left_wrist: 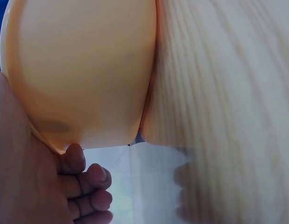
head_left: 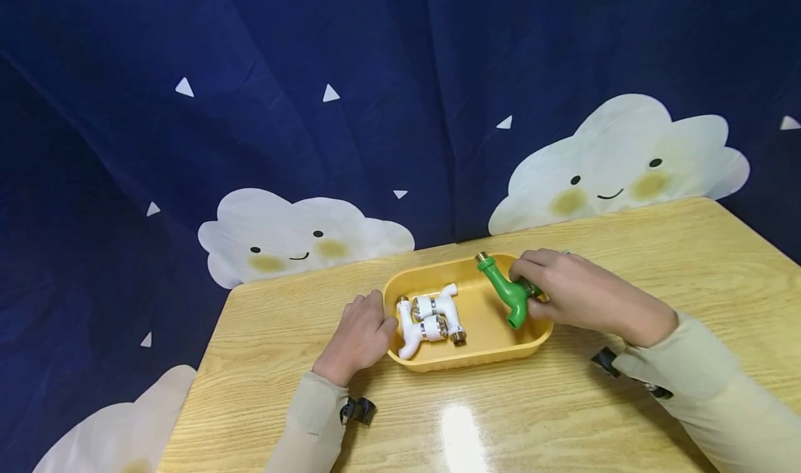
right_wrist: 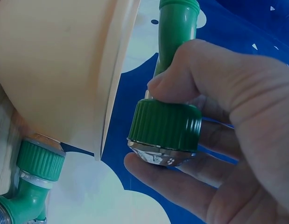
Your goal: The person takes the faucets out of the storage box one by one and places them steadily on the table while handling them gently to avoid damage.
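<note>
A yellow plastic tub [head_left: 500, 353] stands on the wooden table. My left hand [head_left: 358, 335] grips its left end, with curled fingertips [left_wrist: 98, 175] showing beside the rim in the left wrist view. Inside the tub, at its left side, two white taps [head_left: 409, 334] lie side by side, pointing opposite ways. Over the tub's right end, my right hand [head_left: 569, 292] holds a green tap [head_left: 503, 285] tilted, its brass thread up and to the left. Thumb and fingers are round its ribbed green knob [right_wrist: 165, 122], as the right wrist view shows.
A second green tap [right_wrist: 39, 161] lies on the table outside the tub, mostly hidden behind my right hand in the head view. Behind the table hangs a dark blue curtain [head_left: 375, 146] with clouds. Wooden tabletop [head_left: 400, 424] extends in front of the tub.
</note>
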Motion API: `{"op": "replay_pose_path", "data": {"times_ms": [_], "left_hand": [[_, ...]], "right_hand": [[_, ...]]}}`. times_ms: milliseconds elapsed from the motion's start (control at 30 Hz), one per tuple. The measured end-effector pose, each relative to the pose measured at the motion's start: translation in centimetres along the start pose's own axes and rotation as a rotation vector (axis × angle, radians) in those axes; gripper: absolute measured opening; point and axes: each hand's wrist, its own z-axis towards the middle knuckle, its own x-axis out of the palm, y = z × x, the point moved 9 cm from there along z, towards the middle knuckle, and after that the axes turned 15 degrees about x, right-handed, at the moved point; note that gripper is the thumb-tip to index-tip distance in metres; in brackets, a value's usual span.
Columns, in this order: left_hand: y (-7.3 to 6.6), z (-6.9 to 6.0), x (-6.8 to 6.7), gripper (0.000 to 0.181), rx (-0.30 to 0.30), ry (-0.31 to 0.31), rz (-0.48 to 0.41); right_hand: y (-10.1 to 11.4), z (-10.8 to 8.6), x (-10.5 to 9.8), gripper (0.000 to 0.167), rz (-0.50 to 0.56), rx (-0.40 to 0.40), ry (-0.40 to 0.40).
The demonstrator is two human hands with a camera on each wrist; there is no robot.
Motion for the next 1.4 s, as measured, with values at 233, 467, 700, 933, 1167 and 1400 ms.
{"op": "replay_pose_path", "data": {"times_ms": [233, 467, 700, 933, 1167, 1400], "left_hand": [[-0.1, 0.0, 0.0, 0.014, -0.002, 0.005, -0.006], [0.0, 0.0, 0.0, 0.014, -0.003, 0.003, -0.009], [0.0, 0.0, 0.1, 0.015, -0.003, 0.001, -0.004], [-0.1, 0.0, 0.0, 0.014, -0.005, 0.001, -0.010], [0.0, -0.1, 0.0, 0.014, -0.006, -0.003, -0.011], [0.0, -0.1, 0.1, 0.014, -0.006, 0.002, -0.010]], "right_hand": [[-0.2, 0.0, -0.1, 0.029, 0.002, 0.000, -0.016], [-0.4, 0.0, -0.3, 0.030, 0.007, -0.011, -0.032], [-0.5, 0.1, -0.3, 0.030, 0.013, -0.016, -0.016], [-0.7, 0.0, -0.6, 0.030, 0.004, -0.019, -0.038], [-0.8, 0.0, -0.8, 0.030, 0.005, -0.019, -0.045], [-1.0, 0.0, -1.0, 0.029, -0.002, -0.018, -0.054]]}}
